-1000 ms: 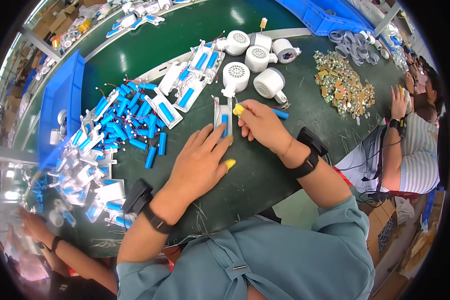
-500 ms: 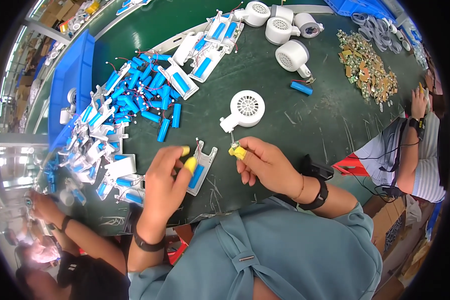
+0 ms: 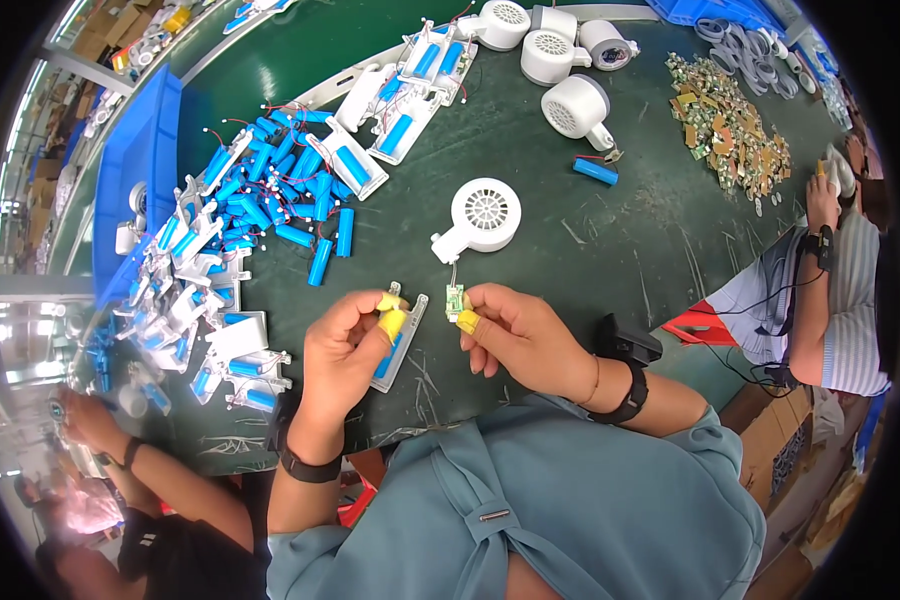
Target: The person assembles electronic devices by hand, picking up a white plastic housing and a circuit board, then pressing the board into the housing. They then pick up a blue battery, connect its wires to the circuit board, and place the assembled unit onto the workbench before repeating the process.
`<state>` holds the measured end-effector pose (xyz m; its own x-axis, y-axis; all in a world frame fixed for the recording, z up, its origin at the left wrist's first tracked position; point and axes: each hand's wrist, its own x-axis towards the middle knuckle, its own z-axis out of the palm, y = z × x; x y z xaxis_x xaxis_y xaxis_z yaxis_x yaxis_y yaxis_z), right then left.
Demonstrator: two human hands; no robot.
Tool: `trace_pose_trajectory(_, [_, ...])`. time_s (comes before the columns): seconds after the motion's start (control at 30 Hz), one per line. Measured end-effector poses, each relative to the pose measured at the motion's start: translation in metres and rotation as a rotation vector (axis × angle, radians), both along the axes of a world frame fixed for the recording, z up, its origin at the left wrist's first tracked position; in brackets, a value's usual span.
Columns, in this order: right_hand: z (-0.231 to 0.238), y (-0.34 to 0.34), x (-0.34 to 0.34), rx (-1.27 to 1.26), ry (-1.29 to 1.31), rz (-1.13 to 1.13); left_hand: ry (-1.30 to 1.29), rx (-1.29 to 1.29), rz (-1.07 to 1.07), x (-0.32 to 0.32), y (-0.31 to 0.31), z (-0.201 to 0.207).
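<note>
Hands (image 3: 518,345) apart, fingers (image 3: 348,314) curled, thumbs (image 3: 488,331) angled inward.

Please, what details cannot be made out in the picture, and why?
All in the head view:
Blue cylindrical cell in the white plastic half-shell: partly hidden by the left hand.
Anything between that hand's fingers: too small and covered.
Small green rectangular circuit board: components too small; the right hand overlaps its edge.
White round grilled housing: underside hidden by its own body.
Blue plastic bin, upper right: cut by the top edge.
</note>
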<state>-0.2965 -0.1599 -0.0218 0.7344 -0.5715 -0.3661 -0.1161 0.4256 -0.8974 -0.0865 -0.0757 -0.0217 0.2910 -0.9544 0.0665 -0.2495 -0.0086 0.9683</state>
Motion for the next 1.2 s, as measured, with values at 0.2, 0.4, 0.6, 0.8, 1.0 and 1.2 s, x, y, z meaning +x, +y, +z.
trace_pose_trajectory(0.2, [-0.001,-0.002,0.001,0.1,-0.028,-0.004,0.262,0.373,-0.133,0.003,0.006,0.004])
trace_pose_trajectory(0.4, [0.001,-0.001,0.007,0.076,0.033,-0.01,0.379,0.257,-0.199,-0.001,0.007,0.0])
trace_pose_trajectory(0.6, [-0.002,0.002,0.002,0.04,-0.001,0.038,0.232,0.251,-0.274,-0.004,0.007,0.003])
trace_pose_trajectory(0.8, [-0.002,0.009,0.002,-0.081,0.032,0.079,-0.139,0.111,-0.189,-0.017,0.001,0.008])
trace_pose_trajectory(1.0, [-0.003,0.01,0.004,-0.216,0.066,0.086,-0.275,0.107,-0.201,-0.019,-0.002,0.012])
trace_pose_trajectory(1.2, [-0.003,0.011,0.004,-0.292,0.105,0.107,-0.34,0.066,-0.273,-0.016,-0.005,0.019])
